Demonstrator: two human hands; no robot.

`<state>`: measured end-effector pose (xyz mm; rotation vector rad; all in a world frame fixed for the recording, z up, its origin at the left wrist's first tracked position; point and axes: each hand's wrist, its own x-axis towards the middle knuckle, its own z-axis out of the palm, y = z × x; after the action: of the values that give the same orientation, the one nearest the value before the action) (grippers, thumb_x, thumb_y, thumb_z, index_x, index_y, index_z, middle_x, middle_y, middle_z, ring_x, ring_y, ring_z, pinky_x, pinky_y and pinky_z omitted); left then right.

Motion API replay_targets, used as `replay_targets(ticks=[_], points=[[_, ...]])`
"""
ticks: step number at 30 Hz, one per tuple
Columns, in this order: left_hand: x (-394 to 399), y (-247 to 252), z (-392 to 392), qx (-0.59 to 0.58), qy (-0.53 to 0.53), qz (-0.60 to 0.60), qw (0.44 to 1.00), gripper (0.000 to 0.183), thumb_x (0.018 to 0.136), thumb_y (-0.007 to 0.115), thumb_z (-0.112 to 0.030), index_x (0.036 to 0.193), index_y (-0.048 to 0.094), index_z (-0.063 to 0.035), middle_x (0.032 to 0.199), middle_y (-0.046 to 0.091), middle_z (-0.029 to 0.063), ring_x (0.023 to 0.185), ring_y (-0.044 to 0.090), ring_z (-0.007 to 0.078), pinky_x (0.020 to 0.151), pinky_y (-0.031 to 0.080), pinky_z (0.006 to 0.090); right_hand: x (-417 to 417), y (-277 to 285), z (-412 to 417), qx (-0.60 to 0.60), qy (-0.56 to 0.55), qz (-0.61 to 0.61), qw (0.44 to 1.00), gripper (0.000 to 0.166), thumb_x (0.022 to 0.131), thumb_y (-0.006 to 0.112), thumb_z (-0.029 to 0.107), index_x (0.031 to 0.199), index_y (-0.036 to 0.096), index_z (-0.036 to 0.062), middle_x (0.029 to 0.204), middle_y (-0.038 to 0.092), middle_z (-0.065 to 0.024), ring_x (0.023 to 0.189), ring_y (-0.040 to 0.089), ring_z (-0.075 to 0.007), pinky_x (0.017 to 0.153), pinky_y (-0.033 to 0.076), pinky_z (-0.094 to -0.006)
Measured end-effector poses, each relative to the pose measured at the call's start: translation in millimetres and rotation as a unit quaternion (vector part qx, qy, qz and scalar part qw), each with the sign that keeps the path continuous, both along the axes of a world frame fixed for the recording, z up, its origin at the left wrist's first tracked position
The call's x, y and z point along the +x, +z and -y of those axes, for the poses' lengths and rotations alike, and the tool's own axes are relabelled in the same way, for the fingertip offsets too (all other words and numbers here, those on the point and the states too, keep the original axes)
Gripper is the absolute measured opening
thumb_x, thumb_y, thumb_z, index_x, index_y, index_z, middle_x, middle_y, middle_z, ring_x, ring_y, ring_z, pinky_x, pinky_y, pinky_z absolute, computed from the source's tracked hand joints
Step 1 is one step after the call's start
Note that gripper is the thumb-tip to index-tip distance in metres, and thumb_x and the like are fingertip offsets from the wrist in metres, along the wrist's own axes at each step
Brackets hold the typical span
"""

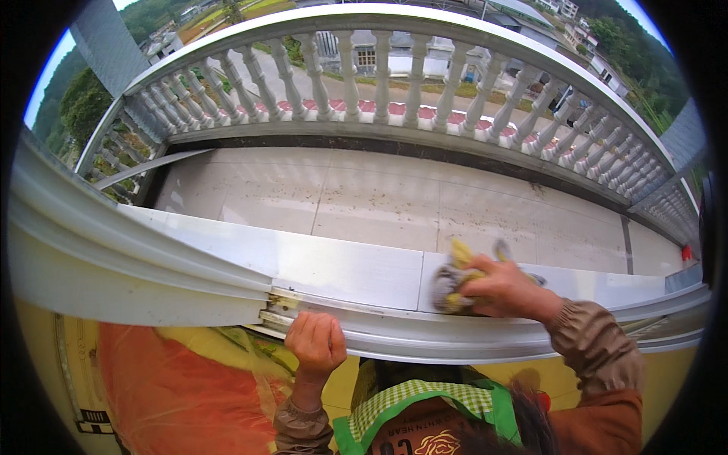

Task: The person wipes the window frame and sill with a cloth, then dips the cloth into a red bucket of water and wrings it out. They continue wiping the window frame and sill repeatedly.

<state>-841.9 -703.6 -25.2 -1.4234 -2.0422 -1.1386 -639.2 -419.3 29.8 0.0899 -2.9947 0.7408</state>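
My right hand (506, 290) grips a crumpled yellow and grey cloth (453, 284) and presses it on the white window sill (352, 267). Part of the cloth sticks up past my fingers, over the sill's outer edge. Below the sill runs a metal sliding-window track (432, 335). With its fingers curled, my left hand (316, 344) rests at the track's inner edge, near the end of the window frame (142, 256). Whether its fingers clasp the track edge is hidden from this angle.
Beyond the sill lies a tiled balcony floor (375, 199) scattered with brown debris. A white baluster railing (381, 74) encloses it, with a road and houses outside. Indoors, orange sheer fabric (182, 387) hangs or lies at lower left. A red object (686, 252) stands at far right.
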Motion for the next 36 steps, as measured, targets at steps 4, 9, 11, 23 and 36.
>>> replay_targets(ticks=[4, 9, 11, 23, 36], points=[[1, 2, 3, -0.038, -0.004, -0.006, 0.999, 0.007, 0.076, 0.054, -0.006, 0.073, 0.057, -0.0005, 0.067, 0.056, 0.0111, 0.057, 0.054, 0.0287, 0.051, 0.044, 0.0348, 51, 2, -16, 0.022, -0.096, -0.018, 0.995, 0.032, 0.06, 0.079, 0.01, 0.089, 0.067, 0.0158, 0.111, 0.059, -0.0137, 0.084, 0.065, -0.0314, 0.069, 0.056, -0.0394], [6, -6, 9, -0.036, 0.014, -0.018, 0.999, 0.012, 0.074, 0.052, -0.009, 0.075, 0.059, 0.0001, 0.068, 0.059, 0.0116, 0.057, 0.055, 0.0291, 0.053, 0.045, 0.0358, -42, -7, 1, -0.019, -0.063, -0.077, 0.995, 0.036, 0.061, 0.078, 0.008, 0.094, 0.064, 0.0144, 0.108, 0.059, -0.0158, 0.084, 0.065, -0.0333, 0.067, 0.056, -0.0396], [7, -3, 7, -0.04, 0.008, -0.01, 0.999, 0.011, 0.075, 0.05, -0.008, 0.076, 0.058, 0.0003, 0.069, 0.059, 0.0127, 0.057, 0.054, 0.0298, 0.053, 0.044, 0.0374, -93, -17, 13, -0.052, -0.024, -0.097, 0.994, 0.032, 0.065, 0.075, 0.01, 0.094, 0.062, 0.0138, 0.102, 0.059, -0.016, 0.08, 0.065, -0.0343, 0.067, 0.056, -0.0414], [-5, -35, -8, -0.008, 0.006, -0.041, 0.999, 0.012, 0.087, 0.052, -0.006, 0.077, 0.056, -0.0011, 0.071, 0.054, 0.0157, 0.067, 0.052, 0.0362, 0.062, 0.044, 0.0441, -335, -72, 87, 0.023, -0.183, -0.25, 0.95, 0.013, 0.07, 0.063, 0.012, 0.083, 0.064, 0.0097, 0.088, 0.059, -0.0169, 0.081, 0.062, -0.0352, 0.067, 0.053, -0.0439], [18, 1, 12, -0.049, -0.039, 0.016, 0.998, 0.015, 0.089, 0.062, -0.011, 0.08, 0.061, 0.0002, 0.072, 0.056, 0.0197, 0.067, 0.052, 0.0392, 0.065, 0.043, 0.047, -7, 29, 44, -0.121, -0.324, -0.529, 0.775, 0.027, 0.083, 0.065, 0.007, 0.109, 0.059, 0.0045, 0.102, 0.058, -0.0154, 0.098, 0.059, -0.0311, 0.083, 0.048, -0.0396]])
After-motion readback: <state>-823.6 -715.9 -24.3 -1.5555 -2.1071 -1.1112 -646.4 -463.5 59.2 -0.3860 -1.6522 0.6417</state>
